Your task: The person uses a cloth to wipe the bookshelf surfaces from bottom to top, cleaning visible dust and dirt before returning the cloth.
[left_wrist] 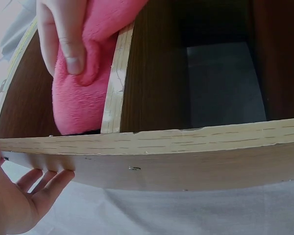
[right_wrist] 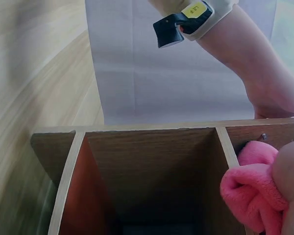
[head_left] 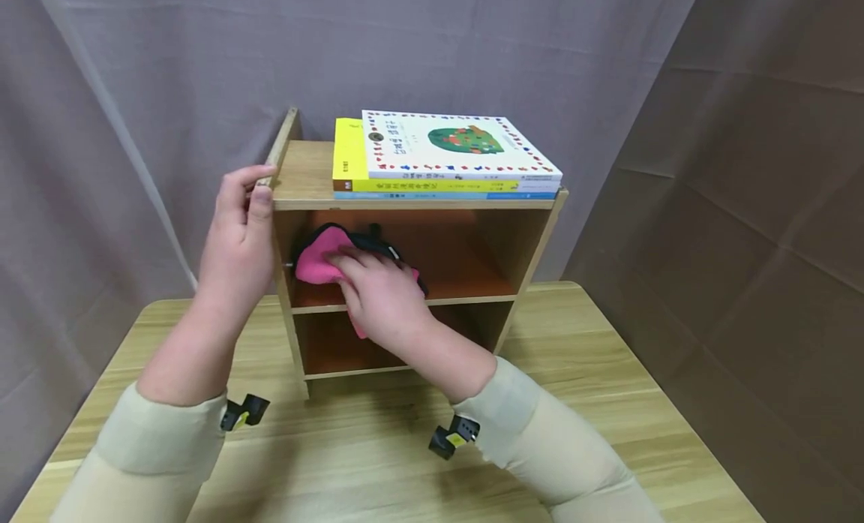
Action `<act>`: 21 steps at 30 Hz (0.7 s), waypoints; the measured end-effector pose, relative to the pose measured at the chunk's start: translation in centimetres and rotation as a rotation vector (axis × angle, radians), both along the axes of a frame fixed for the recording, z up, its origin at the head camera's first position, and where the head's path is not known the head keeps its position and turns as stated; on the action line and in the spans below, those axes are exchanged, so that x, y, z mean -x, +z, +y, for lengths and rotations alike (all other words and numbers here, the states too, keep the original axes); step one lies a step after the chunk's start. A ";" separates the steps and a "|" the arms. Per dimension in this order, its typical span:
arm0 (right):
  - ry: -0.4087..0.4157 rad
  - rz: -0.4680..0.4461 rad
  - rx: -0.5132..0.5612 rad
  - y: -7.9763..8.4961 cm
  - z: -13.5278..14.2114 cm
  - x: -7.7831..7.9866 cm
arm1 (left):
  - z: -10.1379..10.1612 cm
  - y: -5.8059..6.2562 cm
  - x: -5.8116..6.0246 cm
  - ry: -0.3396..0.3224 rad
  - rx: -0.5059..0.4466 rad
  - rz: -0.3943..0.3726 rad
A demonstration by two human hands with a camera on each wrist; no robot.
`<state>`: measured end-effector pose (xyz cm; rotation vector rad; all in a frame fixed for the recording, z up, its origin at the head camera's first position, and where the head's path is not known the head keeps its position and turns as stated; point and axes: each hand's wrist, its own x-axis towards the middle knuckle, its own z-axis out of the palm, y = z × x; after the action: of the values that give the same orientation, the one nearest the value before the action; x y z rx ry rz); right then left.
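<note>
A small wooden bookshelf (head_left: 405, 304) stands on the table with its front facing me. My right hand (head_left: 388, 294) reaches into the upper compartment and grips a bunched pink plush cloth (head_left: 322, 256). In the left wrist view the thumb presses into the cloth (left_wrist: 83, 105), which hangs over the edge of the middle shelf board (left_wrist: 116, 83). Something black shows behind the cloth in the head view. My left hand (head_left: 239, 238) holds the upper front corner of the left side panel (head_left: 282, 144); its fingers (left_wrist: 54, 188) lie along the panel's outer face.
Several stacked books (head_left: 459, 151), a white-covered one uppermost, lie on the bookshelf's top. The light wood table (head_left: 574, 403) extends around the bookshelf. A grey curtain (head_left: 405, 50) hangs behind, and a brown cloth wall (head_left: 749, 208) rises on the right.
</note>
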<state>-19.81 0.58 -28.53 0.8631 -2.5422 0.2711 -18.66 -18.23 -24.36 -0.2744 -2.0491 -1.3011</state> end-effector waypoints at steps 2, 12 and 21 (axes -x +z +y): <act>0.003 -0.009 0.055 0.1 0.0 0.1 | 0.0 0.0 0.0 0.001 0.000 -0.001; 0.004 -0.108 0.326 0.6 -0.3 0.5 | 0.0 0.0 0.0 0.015 0.012 -0.007; 0.061 -0.340 0.738 1.6 -0.9 1.7 | 0.0 0.0 0.0 0.011 0.021 -0.003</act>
<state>-21.50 -0.32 -26.89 0.6257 -2.3892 1.3666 -18.64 -18.25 -24.33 -0.2695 -2.0653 -1.2749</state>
